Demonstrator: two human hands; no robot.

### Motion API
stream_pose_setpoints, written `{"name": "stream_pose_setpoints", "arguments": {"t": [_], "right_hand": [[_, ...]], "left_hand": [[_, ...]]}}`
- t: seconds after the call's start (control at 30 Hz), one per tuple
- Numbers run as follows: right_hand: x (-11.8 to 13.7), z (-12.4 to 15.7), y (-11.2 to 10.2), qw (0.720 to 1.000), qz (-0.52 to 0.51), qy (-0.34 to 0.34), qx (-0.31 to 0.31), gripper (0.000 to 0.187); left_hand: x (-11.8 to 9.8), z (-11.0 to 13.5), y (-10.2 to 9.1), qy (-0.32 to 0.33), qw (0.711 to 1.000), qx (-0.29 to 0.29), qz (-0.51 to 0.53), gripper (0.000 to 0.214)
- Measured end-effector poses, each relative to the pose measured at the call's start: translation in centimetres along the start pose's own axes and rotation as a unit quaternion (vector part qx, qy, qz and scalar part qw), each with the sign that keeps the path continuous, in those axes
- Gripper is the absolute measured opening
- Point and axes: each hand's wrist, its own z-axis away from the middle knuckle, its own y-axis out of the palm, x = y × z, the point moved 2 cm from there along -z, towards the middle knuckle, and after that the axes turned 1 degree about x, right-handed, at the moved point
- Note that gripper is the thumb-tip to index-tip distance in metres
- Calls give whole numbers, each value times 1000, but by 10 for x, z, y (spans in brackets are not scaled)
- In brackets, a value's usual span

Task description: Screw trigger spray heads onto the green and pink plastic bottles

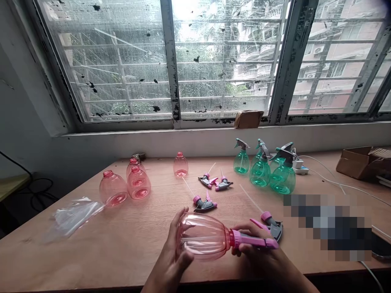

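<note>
A pink spray bottle (pixel 203 236) lies sideways between my hands, above the table's front edge. My left hand (pixel 175 250) is wrapped round the base of its clear pink body. At the neck, the fingers of my right hand (pixel 253 244) close on the pink collar and grey-and-pink spray head (pixel 255 241). Just beyond my right hand, a loose spray head (pixel 271 226) rests on the table with its thin tube pointing away. Another loose spray head (pixel 205 204) lies behind the bottle, and two more, one of them this spray head (pixel 224 184), are farther back.
Open pink bottles (pixel 113 189) stand at the left and one pink bottle (pixel 180 166) at the back. Several green spray bottles (pixel 282 177) stand back right. Clear plastic bags (pixel 76 213) lie left. A cardboard box (pixel 356 162), white cables (pixel 345 179) and a blurred-out patch are right.
</note>
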Motion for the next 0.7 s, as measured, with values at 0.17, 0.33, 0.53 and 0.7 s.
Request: {"name": "stream_pose_setpoints", "arguments": {"t": [0.17, 0.33, 0.53, 0.7], "right_hand": [[2, 1, -4, 997, 76, -15, 4, 27], [2, 2, -5, 996, 82, 26, 14, 28], [13, 1, -2, 997, 72, 18, -2, 33], [14, 3, -4, 989, 141, -31, 28, 36]], "left_hand": [[3, -2, -3, -55, 998, -15, -35, 83], [-3, 6, 5, -47, 998, 19, 34, 75], [-3, 2, 3, -47, 999, 23, 5, 77], [-10, -3, 0, -110, 993, -9, -36, 84]]}}
